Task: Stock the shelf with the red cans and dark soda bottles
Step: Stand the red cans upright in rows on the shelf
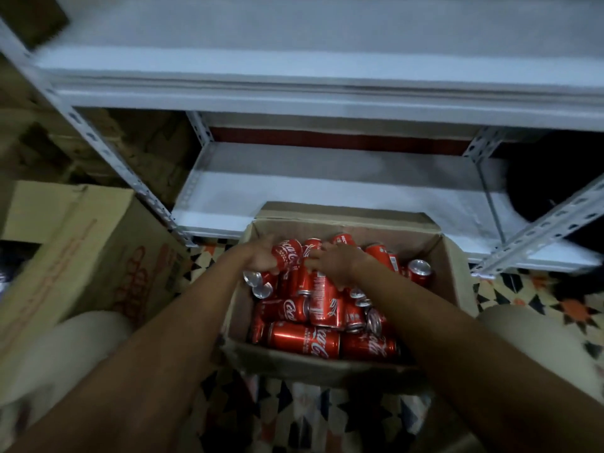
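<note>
Both hands reach into the open cardboard box (330,364) on the patterned floor, where red cans (304,338) lie jumbled on their sides. The left hand (261,259) curls its grip round one can (287,253) at the top of the pile; the right hand (336,266) lies over a neighbouring can, but blur hides whether it has closed. Each can is best taken round its middle and lifted straight up, so the loose pile does not shift, then stood upright on the white shelf (327,178) just behind the box. No dark bottles are visible.
</note>
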